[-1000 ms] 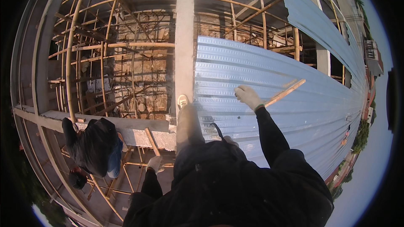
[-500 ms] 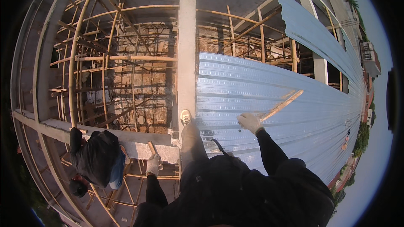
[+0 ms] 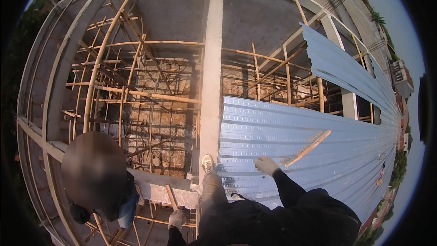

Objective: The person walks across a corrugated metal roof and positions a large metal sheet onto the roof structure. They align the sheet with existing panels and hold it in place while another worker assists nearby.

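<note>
My left hand (image 3: 177, 218), in a pale glove, is closed around the lower end of a short wooden stick (image 3: 171, 197). The stick points up and slightly left, across the concrete beam's edge. Over the corrugated metal decking (image 3: 255, 130) hangs my gloved right hand (image 3: 267, 166), its fingers loosely bent and apart, with nothing visible in them. A long wooden strip (image 3: 309, 147) lies slantwise on the decking, just right of that hand. One shoe (image 3: 208, 164) of mine stands on a narrow concrete beam (image 3: 210, 77).
A person in dark clothes and jeans (image 3: 129, 207) is at the lower left, by a cross beam (image 3: 157, 188). Bamboo scaffolding (image 3: 98, 64) fills the deep opening left of my beam, above rubble (image 3: 175, 123). Another raised metal sheet (image 3: 334, 57) lies at the right.
My view has tilted, so the decking and beams sit lower in the picture. My right hand has shifted slightly left, away from the wooden strip. The other person has raised their upper body.
</note>
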Tool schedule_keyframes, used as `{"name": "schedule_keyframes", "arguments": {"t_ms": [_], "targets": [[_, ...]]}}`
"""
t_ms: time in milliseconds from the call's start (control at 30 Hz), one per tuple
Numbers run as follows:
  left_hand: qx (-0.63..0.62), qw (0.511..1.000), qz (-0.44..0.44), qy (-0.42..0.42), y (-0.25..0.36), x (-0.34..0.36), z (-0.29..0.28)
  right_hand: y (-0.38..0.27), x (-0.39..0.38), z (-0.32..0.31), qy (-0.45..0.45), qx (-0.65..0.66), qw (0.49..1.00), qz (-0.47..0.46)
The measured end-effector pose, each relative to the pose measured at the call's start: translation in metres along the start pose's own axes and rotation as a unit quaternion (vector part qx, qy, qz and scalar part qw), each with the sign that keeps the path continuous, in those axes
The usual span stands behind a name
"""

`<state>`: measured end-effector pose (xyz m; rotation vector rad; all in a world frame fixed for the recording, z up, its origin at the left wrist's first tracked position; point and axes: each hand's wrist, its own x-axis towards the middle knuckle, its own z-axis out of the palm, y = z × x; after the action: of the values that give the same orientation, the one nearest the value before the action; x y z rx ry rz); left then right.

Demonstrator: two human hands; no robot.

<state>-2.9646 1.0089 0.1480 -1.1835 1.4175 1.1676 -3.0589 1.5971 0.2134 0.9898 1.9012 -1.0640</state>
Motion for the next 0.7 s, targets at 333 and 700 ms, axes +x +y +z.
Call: {"name": "schedule_keyframes", "arguments": {"t_ms": [333,700], "targets": [[0.008,0.999,0.035,0.021,0.056,0.015,0.011,-0.009,0.004,-0.009,0.006,0.005,1.0,-0.006],[0.016,0.995,0.044,0.083,0.065,0.024,-0.029,-0.042,0.03,-0.014,0.021,0.027,0.999,-0.014]]}}
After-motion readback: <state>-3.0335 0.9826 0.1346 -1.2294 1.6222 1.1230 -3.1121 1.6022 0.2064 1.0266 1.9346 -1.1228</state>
